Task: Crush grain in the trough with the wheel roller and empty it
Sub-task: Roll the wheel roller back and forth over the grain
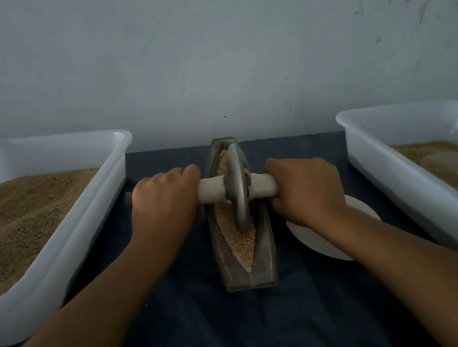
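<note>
A narrow boat-shaped metal trough [266, 252] lies lengthwise in the middle of the dark cloth. Tan grain [242, 244] fills its groove. The metal wheel roller [238, 190] stands upright in the groove near the middle, on a pale wooden axle handle [212, 190]. My left hand [165, 202] grips the axle's left side. My right hand [305, 187] grips its right side. Both hands sit close to the trough's flanks.
A white plastic tub [55, 271] of brown grain stands at the left. Another white tub [398, 171] holding paler crushed material stands at the right. A small white dish [312, 238] lies under my right wrist. A grey wall rises just behind the table.
</note>
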